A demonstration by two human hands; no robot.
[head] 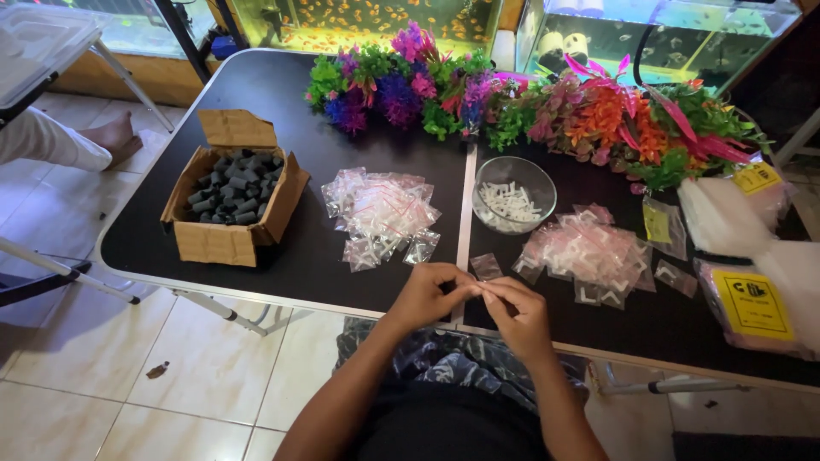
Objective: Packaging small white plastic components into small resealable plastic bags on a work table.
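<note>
My left hand [430, 294] and my right hand [518, 314] meet at the near edge of a black folding table [282, 94], fingertips pinched together on a small clear plastic bag [478, 287]. Another small clear bag [487, 266] lies flat just beyond my fingers. A pile of small filled bags with red seal strips [380, 213] lies ahead on the left. A second pile of bags [589, 253] lies ahead on the right. A glass bowl of small white plastic pieces [513, 195] stands between the two piles.
An open cardboard box of dark grey cylinders [232, 195] sits at the left. Colourful artificial aquarium plants [521, 102] line the far edge, with fish tanks [376, 21] behind. Packaged goods with yellow labels [752, 282] lie at the right. Another person's bare foot [111, 137] rests on the tiled floor, left.
</note>
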